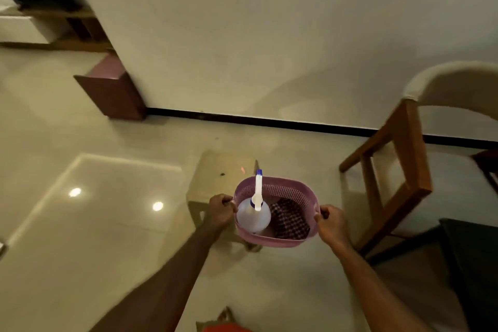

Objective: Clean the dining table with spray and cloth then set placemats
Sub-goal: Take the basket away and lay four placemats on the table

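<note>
Inside two-handed grip [219, 210] [332, 224], basket [280, 241]; spray bottle [253, 217] upright, nozzle pointing away.

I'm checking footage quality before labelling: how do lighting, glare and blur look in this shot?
Head view: dim, warm light; two round ceiling-light reflections glare on the glossy floor. Wide-angle distortion bends the wall's black skirting. The top-left corner is smeared. The pink basket, spray bottle and checked cloth read clearly, held by left hand and right hand.
</note>
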